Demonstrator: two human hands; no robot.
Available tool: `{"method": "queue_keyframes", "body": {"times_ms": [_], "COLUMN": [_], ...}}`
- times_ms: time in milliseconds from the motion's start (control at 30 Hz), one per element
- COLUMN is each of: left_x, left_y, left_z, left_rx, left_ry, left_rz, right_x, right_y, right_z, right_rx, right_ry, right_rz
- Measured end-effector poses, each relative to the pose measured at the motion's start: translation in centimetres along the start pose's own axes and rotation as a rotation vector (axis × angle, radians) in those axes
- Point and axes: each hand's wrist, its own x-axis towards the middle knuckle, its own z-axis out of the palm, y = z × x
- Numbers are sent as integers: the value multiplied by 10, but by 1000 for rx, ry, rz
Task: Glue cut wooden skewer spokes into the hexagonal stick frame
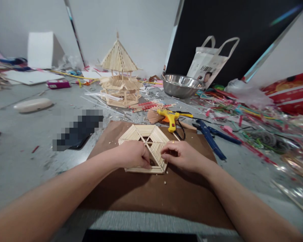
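Observation:
A hexagonal frame of thin wooden sticks (158,134) lies on brown paper (151,198), with several sections filled by rows of sticks. Over its left part is my left hand (135,154), fingers curled down at the open front section; what they pinch, if anything, is hidden. My right hand (178,154) touches the right edge of the frame, its thumb and fingers curved with a gap between them and nothing visible in the gap. Just behind the frame lies a yellow glue gun (172,119).
A stick pagoda (120,60) stands at the back centre, beside a steel bowl (181,85). Blue pliers (212,139) lie right of the paper, a dark phone (78,131) left. Plastic scraps (265,134) cover the right side; a white case (33,105) sits far left.

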Motion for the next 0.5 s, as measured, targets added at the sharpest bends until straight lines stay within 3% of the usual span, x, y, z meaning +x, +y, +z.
{"method": "queue_keyframes", "body": {"times_ms": [167, 267, 500], "left_x": [0, 0, 0], "left_y": [0, 0, 1], "left_z": [0, 0, 0], "left_rx": [25, 26, 18], "left_ry": [-4, -6, -26], "left_rz": [-8, -18, -38], "right_x": [1, 1, 6], "right_y": [-2, 0, 39], "right_z": [0, 1, -2], "right_rx": [9, 19, 28], "right_ry": [8, 91, 704], "right_rz": [0, 18, 336]}}
